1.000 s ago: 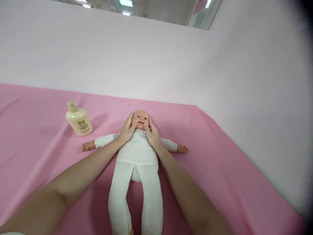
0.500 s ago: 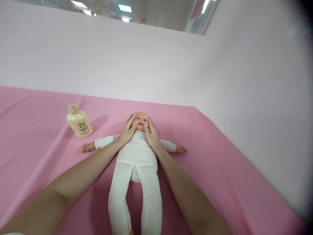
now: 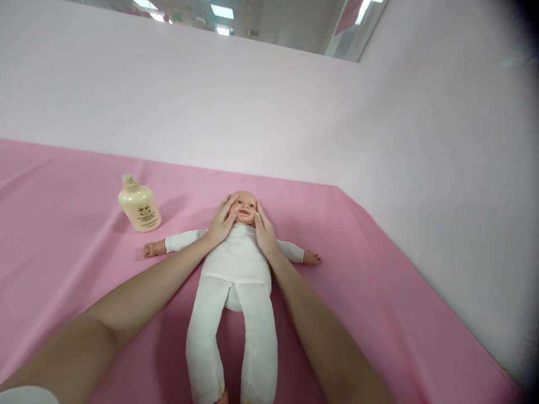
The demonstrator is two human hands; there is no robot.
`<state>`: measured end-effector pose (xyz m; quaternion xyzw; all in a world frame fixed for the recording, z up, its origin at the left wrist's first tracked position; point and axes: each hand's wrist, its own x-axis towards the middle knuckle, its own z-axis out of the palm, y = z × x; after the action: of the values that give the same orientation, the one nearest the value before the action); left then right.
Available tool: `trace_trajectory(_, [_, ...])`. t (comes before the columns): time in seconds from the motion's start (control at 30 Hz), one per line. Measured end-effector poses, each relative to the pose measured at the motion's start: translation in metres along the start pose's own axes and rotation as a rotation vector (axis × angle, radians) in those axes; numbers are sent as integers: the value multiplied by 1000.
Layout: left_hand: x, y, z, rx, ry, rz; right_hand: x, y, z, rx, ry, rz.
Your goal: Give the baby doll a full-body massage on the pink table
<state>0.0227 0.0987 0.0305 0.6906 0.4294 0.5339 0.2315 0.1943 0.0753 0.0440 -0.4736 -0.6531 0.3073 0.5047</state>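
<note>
A baby doll (image 3: 236, 258) with a white cloth body lies on its back, arms spread and head away from me. My left hand (image 3: 223, 220) rests along the left side of the doll's head (image 3: 245, 203), fingers stretched out, thumb on the cheek. On the other side lies my right hand (image 3: 265, 229), its fingers extended beside the face and its thumb at the cheek's edge near the jaw. Both hands touch the head without closing round it. Parts of the doll's upper arms are hidden behind my wrists.
A pale yellow pump bottle (image 3: 141, 207) stands left of the doll's head. Pink cloth (image 3: 353, 292) covers the surface underneath. A white wall (image 3: 189, 106) borders the far side and the right side, with a window (image 3: 286, 28) above.
My right thumb has slid slightly outward, from near the doll's mouth to the edge of its cheek. My left hand stays nearly in place. The view has shifted a little.
</note>
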Motion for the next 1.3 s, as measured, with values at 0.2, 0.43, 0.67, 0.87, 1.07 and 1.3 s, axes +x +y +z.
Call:
trace_trajectory(0.2, [0, -3, 1, -32, 14, -54, 0, 2, 2, -26, 15, 53])
trace_trajectory(0.43, [-1, -1, 1, -35, 12, -102, 0, 1, 1, -24, 18, 59])
trace_trajectory(0.67, [0, -6, 4, -44, 32, -104, -1, -4, 1, -43, 19, 66])
trace_trajectory(0.87, [0, -5, 3, -38, 22, -111, -1, -5, 1, -31, 22, 58])
trace_trajectory(1.07, [0, -6, 5, -36, 45, -98, -1, -5, 1, -19, 29, 73])
trace_trajectory(1.3, [0, -5, 4, -33, 34, -76, -1, -6, 1, -32, 23, 83])
